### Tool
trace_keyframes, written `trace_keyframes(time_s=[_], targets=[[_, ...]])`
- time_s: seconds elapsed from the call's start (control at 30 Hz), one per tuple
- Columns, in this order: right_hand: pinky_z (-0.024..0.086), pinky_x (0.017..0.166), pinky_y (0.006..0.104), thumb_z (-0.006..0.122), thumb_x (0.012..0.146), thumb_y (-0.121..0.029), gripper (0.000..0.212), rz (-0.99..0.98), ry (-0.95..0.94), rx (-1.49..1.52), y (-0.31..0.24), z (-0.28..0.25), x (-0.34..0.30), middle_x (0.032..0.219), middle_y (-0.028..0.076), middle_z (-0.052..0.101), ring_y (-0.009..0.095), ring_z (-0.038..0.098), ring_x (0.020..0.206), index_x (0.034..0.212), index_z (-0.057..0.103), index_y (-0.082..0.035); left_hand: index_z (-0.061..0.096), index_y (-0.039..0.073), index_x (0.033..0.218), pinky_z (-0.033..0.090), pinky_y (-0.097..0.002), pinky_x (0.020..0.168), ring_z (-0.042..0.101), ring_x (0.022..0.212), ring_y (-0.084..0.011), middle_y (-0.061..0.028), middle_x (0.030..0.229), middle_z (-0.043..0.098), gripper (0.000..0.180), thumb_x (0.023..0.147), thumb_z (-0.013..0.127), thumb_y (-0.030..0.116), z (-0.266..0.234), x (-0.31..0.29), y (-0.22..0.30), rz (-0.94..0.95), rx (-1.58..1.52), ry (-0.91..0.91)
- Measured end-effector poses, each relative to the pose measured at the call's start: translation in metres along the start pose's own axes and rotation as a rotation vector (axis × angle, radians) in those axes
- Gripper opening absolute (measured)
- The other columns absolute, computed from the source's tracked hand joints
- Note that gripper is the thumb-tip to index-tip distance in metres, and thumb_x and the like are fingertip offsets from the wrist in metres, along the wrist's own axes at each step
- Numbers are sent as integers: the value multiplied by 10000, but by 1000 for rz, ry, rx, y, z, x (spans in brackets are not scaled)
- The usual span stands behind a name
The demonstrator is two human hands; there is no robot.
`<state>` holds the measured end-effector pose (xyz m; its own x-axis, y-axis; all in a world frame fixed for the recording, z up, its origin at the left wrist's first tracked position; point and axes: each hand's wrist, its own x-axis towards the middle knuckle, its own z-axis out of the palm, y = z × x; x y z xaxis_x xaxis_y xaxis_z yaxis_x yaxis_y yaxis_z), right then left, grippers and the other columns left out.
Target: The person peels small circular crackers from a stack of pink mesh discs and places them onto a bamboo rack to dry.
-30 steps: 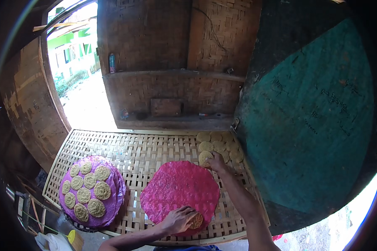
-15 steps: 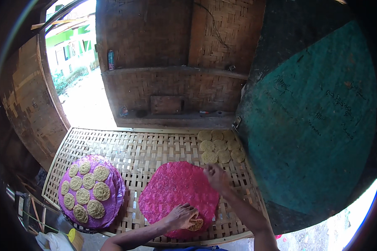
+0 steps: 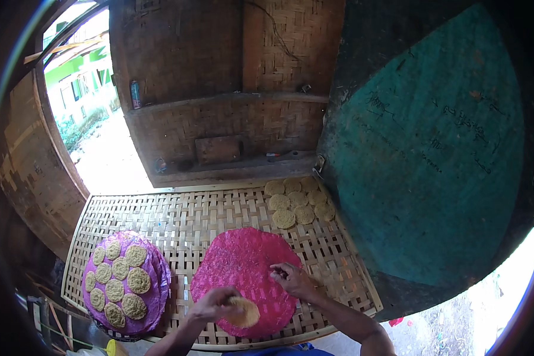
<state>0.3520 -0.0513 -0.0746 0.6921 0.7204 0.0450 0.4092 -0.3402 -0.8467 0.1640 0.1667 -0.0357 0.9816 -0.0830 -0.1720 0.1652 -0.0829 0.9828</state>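
My left hand (image 3: 215, 304) grips a thin round tan cracker-like disc (image 3: 244, 313) by its left edge. It holds the disc tilted above the lower part of a round pink sheet (image 3: 240, 249), and its motion blurs it slightly. Over the right side of the same sheet is my right hand (image 3: 291, 280), its fingers loosely bent and apart, with nothing visible between them. At the left stands a round stack covered in purple sheeting (image 3: 156, 291), with several tan discs (image 3: 120, 268) spread on top.
Under everything is a woven bamboo rack (image 3: 190, 219). More discs (image 3: 302, 214) lie in rows at its far right corner. A green panel (image 3: 433, 166) rises to the right, and a woven wall with a ledge (image 3: 231, 98) stands behind. A doorway (image 3: 101, 154) opens at the far left.
My left hand has lifted the disc off the pink sheet and moved left with it. My right hand has come back nearer over the sheet, its fingers loosened. The view has shifted slightly.
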Motion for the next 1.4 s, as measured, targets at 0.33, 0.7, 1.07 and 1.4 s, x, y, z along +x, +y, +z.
trace_keyframes(time_s=[0.33,0.7,1.07,1.4], targets=[[551,753,323,671,906,-346,458,555,128,1139,-8,-24,6,1013,106,670,213,668,855,1192,581,0,617,58,1174,511,-454,966,578,1145,-297,-174,1213,606,460,793,769,267,55,85,34,671,937,219],[528,783,348,633,815,-114,435,256,601,88,98,-133,82,1061,156,654,272,658,927,1230,559,-4,541,38,1284,377,-467,1039,452,1246,-364,-187,1283,540,601,752,759,211,-55,128,-54,140,1074,857],[443,964,456,711,779,-158,464,77,812,-690,89,-122,50,1199,200,573,382,530,1137,1212,584,-46,597,69,1229,518,-438,754,659,832,-344,-171,945,677,467,778,694,139,-72,128,-46,153,729,1013],[489,899,377,651,852,-110,386,29,624,-314,48,-96,-5,1199,191,572,313,606,1037,1208,573,17,609,-44,1140,493,-313,565,605,620,-136,-99,776,635,319,860,636,106,-196,79,35,384,-48,1448]])
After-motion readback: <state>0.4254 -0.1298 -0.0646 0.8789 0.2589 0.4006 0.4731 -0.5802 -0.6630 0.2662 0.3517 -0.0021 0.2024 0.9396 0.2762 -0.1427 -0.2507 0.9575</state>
